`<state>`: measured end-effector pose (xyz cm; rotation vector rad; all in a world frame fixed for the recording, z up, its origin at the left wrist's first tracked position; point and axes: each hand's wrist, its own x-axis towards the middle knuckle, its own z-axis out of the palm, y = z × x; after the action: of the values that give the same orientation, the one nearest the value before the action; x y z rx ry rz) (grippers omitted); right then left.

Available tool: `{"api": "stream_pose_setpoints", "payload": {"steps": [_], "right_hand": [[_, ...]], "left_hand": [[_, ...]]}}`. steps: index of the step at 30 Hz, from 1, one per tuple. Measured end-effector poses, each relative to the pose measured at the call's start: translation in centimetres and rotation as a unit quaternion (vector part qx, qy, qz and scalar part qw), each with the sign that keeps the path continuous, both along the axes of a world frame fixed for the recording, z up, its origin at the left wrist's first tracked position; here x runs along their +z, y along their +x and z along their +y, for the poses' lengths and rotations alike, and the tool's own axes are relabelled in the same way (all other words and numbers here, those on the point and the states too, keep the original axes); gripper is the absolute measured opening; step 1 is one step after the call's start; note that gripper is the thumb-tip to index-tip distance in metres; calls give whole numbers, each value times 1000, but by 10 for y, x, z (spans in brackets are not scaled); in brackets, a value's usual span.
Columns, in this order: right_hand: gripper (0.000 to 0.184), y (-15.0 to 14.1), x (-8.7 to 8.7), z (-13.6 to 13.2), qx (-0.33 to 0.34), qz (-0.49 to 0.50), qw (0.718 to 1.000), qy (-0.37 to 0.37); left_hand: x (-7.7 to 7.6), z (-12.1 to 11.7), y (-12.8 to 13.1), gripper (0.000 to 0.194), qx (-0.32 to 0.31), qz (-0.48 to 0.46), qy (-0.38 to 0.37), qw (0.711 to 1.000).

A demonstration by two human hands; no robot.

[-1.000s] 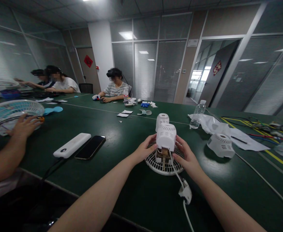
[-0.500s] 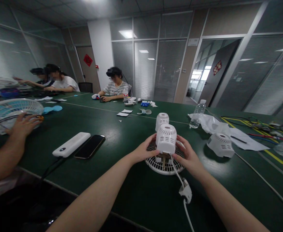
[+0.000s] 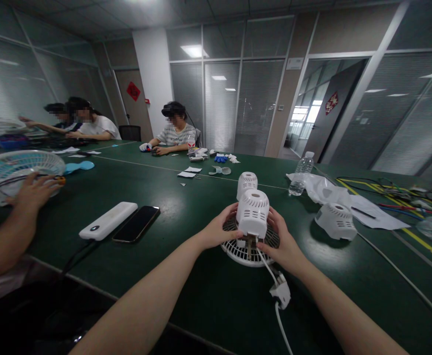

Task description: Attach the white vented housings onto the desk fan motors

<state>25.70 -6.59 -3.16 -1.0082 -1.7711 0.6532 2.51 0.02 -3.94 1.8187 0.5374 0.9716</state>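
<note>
A white slotted motor cover sits over the back of a small fan, whose round white grille lies on the green table. My left hand grips the cover's left side, its thumb at the lower edge. Around the right side curls my right hand, with the thumb pressed by the spot where the white power cord comes out. A plug hangs on that cord nearer to me. Just behind stands a second white cover.
To the right are another white cover, a water bottle, paper and tangled cables. A power bank and a phone lie left. A co-worker's hand rests at a larger fan grille; other people sit across the table.
My right thumb has shifted left and down to the cord's exit under the cover. The cord and plug have moved slightly left. My left hand keeps its hold.
</note>
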Motion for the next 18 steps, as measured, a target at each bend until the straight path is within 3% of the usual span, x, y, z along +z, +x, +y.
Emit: {"api": "stream_pose_setpoints", "payload": {"steps": [12, 18], "right_hand": [[83, 0, 2, -2, -6, 26, 1000, -12], [78, 3, 4, -3, 21, 10, 1000, -15]], "left_hand": [[0, 0, -4, 93, 12, 61, 32, 998], [4, -1, -6, 95, -27, 50, 15, 998]]}}
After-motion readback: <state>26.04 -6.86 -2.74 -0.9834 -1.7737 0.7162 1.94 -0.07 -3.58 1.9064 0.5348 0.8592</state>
